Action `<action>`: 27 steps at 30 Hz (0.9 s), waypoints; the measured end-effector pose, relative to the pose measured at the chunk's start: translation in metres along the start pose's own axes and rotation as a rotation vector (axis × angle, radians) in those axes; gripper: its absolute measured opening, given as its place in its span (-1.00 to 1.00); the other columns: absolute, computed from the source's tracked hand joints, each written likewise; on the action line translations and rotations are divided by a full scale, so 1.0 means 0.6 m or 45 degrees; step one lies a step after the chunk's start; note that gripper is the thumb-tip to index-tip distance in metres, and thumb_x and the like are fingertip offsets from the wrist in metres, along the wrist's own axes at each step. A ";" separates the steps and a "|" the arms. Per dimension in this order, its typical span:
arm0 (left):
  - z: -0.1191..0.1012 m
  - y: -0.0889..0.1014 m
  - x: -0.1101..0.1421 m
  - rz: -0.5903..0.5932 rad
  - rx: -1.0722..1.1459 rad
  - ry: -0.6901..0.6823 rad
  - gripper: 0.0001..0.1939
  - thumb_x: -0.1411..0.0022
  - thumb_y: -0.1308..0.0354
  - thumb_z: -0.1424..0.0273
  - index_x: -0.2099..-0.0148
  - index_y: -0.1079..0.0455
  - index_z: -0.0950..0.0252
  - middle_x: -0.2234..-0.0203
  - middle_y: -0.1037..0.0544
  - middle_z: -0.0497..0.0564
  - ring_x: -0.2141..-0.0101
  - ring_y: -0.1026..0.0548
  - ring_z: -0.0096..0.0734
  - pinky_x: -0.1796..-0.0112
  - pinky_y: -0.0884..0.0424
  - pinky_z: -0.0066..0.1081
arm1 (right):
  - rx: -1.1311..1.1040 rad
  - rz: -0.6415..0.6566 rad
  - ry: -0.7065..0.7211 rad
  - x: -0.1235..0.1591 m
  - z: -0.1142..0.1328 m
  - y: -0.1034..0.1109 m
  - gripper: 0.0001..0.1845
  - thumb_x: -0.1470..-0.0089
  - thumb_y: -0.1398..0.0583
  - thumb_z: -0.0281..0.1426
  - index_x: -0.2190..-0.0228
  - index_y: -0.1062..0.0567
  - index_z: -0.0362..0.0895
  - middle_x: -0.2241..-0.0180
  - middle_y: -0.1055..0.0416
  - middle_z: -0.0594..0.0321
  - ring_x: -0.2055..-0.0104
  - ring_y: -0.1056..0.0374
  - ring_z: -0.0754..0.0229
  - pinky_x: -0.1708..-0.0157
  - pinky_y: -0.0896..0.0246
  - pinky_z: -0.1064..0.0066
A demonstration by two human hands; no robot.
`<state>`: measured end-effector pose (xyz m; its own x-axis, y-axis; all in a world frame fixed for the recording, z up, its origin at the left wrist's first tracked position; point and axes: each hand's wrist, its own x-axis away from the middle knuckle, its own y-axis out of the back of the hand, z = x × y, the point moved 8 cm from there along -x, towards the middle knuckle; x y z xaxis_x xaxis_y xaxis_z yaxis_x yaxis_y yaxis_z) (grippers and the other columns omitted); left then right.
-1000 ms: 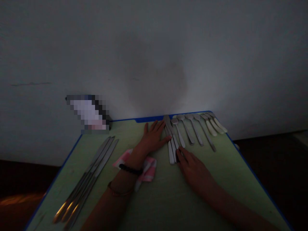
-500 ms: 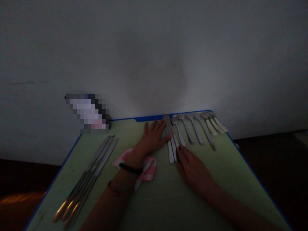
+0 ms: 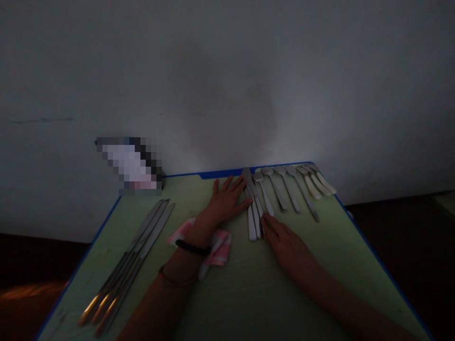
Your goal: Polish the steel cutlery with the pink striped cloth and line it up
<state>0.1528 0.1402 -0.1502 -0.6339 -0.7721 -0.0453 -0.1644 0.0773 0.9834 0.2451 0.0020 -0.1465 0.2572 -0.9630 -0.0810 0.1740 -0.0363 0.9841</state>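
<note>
My left hand (image 3: pixel 225 203) lies palm down on the table with its fingers spread, fingertips and thumb against the left side of a bunch of silver cutlery (image 3: pixel 251 225) that looks like table knives. On the other side, my right hand (image 3: pixel 286 241) has its fingers stretched out, and their tips touch the right edge of the handles near the lower end. Neither hand wraps round anything. Under my left wrist a pink and white cloth (image 3: pixel 222 246) is partly hidden. Just right of the bunch lies a short utensil with a squarish head (image 3: pixel 265 192), fork or spoon unclear.
Spoons (image 3: pixel 293 196) and white-handled forks (image 3: pixel 313 184) lie in a row at the back right. Three long knives (image 3: pixel 130 265) lie slantwise on the left. A blurred-out object (image 3: pixel 128 163) leans at the back left corner. The green table (image 3: pixel 227 308) has a blue rim against the wall.
The right fingertips have shifted very slightly at the bunch's handles, and the handles sit a little closer together. My left hand is almost still.
</note>
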 end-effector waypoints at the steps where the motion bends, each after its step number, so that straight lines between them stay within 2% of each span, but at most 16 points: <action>1: 0.000 0.000 0.000 -0.002 0.002 -0.001 -0.31 -0.22 0.30 -0.07 -0.30 0.16 0.10 -0.27 0.05 -0.06 -0.24 0.15 -0.04 -0.13 0.23 0.09 | 0.009 0.016 -0.002 0.000 0.001 0.001 -0.42 -0.03 0.14 -0.68 -0.11 -0.21 -0.35 -0.15 -0.13 -0.09 -0.15 -0.13 0.01 -0.03 -0.22 0.18; 8: 0.000 -0.001 -0.002 -0.015 0.014 0.001 -0.33 -0.22 0.28 -0.07 -0.29 0.12 0.09 -0.27 0.04 -0.05 -0.24 0.14 -0.05 -0.13 0.22 0.09 | 0.083 0.068 -0.043 0.003 0.001 0.001 -0.41 -0.02 0.14 -0.69 -0.11 -0.19 -0.39 -0.17 -0.09 -0.10 -0.15 -0.13 0.01 -0.04 -0.21 0.23; 22: 0.000 -0.001 0.000 -0.013 0.050 0.011 -0.32 -0.21 0.25 -0.07 -0.28 0.09 0.12 -0.27 0.05 -0.03 -0.24 0.15 -0.09 -0.14 0.25 0.07 | -0.008 -0.087 -0.055 0.004 -0.002 -0.002 -0.49 -0.09 0.13 -0.62 -0.08 -0.22 -0.34 -0.12 -0.16 -0.14 -0.14 -0.13 -0.01 -0.03 -0.22 0.17; 27: 0.001 0.000 0.000 0.001 0.066 0.021 -0.32 -0.22 0.26 -0.07 -0.28 0.12 0.14 -0.28 0.10 0.00 -0.25 0.18 -0.11 -0.15 0.29 0.07 | -0.120 -0.105 -0.113 0.000 -0.005 0.011 -0.51 -0.12 0.10 -0.55 -0.11 -0.17 -0.28 -0.11 -0.13 -0.11 -0.03 -0.25 0.01 0.06 -0.29 0.20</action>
<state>0.1522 0.1406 -0.1506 -0.6215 -0.7824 -0.0411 -0.2029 0.1101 0.9730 0.2492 0.0025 -0.1404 0.1542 -0.9776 -0.1429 0.2806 -0.0953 0.9551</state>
